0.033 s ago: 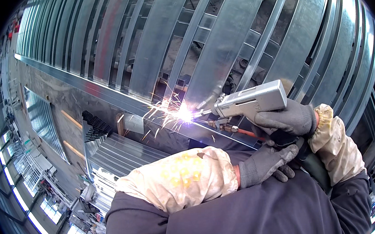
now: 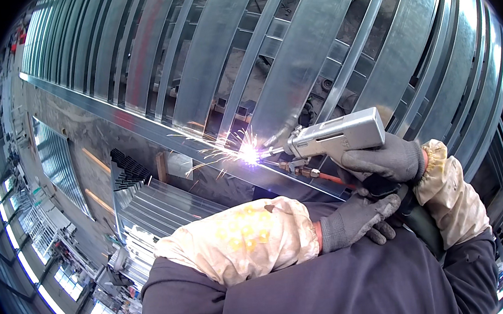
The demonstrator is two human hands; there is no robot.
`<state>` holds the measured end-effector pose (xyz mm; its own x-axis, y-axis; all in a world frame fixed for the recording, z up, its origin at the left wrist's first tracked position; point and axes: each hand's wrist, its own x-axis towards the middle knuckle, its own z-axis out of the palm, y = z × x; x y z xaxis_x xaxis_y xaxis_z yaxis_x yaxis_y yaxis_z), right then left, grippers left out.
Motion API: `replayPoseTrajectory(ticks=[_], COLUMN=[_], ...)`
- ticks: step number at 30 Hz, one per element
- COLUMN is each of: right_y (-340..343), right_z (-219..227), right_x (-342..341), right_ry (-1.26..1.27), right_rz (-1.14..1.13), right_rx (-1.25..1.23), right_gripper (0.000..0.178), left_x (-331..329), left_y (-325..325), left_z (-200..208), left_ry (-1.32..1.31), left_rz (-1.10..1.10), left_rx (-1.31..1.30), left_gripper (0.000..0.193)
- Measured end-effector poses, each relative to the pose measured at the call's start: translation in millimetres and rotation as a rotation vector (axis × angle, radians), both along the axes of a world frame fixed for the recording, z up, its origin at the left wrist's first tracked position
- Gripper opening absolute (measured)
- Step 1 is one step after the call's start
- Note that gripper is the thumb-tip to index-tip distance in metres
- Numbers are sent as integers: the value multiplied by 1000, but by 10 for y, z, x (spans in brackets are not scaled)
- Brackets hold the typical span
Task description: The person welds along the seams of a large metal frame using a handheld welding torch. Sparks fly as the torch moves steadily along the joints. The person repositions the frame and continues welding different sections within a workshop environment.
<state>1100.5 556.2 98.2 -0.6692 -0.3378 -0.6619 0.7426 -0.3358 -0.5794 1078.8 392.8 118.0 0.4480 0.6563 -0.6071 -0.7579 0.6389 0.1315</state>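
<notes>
Wears 2 gloves (image 2: 340, 231); grips torch (image 2: 341, 133) in right hand (image 2: 390, 161), sparking at frame (image 2: 299, 60); holds left hand (image 2: 362, 219) close by, cannot tell whether gripping.

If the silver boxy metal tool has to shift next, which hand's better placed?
Probably the grey-gloved right hand: it is closed on the silver boxy metal tool, at its rear. The grey-gloved left hand sits lower, just below the right; whether it grips anything is unclear.

On our left we see a stack of metal profiles (image 2: 164, 202), two wooden battens (image 2: 96, 160) jutting beside it, and, farther off, a ribbed metal panel (image 2: 56, 162) lying on the grey floor (image 2: 79, 123).
</notes>
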Motion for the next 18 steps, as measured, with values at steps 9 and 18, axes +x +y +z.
replayPoseTrajectory(ticks=[9,18], right_y=[15,14], right_z=[42,61], right_x=[45,103], right_ry=[-49,-73], right_rz=[-12,-42], right_rx=[-47,-80], right_gripper=[42,38], left_x=[83,130], left_y=[-8,-36], left_z=[-60,-88], left_ry=[-36,-63], left_rz=[-28,-90], left_rx=[-8,-2], left_gripper=[61,66])
